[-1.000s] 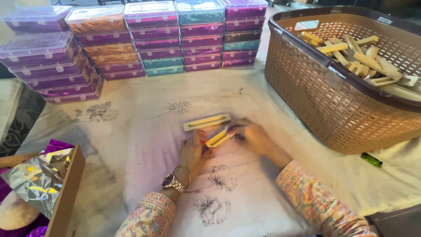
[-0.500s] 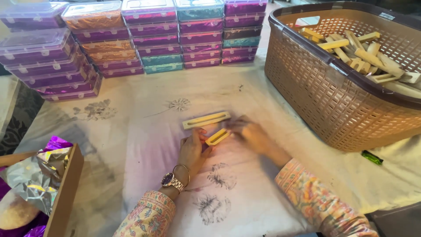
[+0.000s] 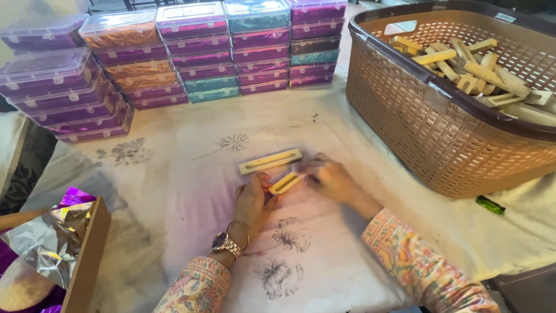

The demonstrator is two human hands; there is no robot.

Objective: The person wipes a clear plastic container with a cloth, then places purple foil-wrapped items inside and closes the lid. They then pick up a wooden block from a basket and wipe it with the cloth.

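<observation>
Both hands are down on the cloth, meeting over one small piece. The left hand (image 3: 253,201), a wristwatch (image 3: 225,243) on its wrist, curls its fingers around the near end of a short wooden frame (image 3: 285,182), thumb pressing on top. The right hand (image 3: 330,177) closes in on the far end of that same piece, fingers bunched tight; motion blur there hides just how they grip. The frame is pale yellowish wood, a narrow rectangle with a long slot cut through its middle, lying tilted between the two hands just above the cloth.

Just beyond it lies a second slotted frame (image 3: 270,161), longer, flat on the cloth and touched by neither hand. Both forearms show floral-patterned sleeves (image 3: 424,268).

The surface is a white cloth (image 3: 174,191) printed with faded grey flower motifs, wrinkled and spread over the whole work area. To the right stands a big brown woven-pattern plastic basket (image 3: 417,122), piled with more pale wooden pieces (image 3: 472,69). A small green object (image 3: 490,204) lies on the cloth by the basket's base.

Along the far edge, clear lidded plastic boxes (image 3: 197,52) are stacked in columns, filled with shiny purple, orange and teal material. At lower left, an open cardboard box (image 3: 87,255) holds crumpled silver and purple foil (image 3: 40,243).
</observation>
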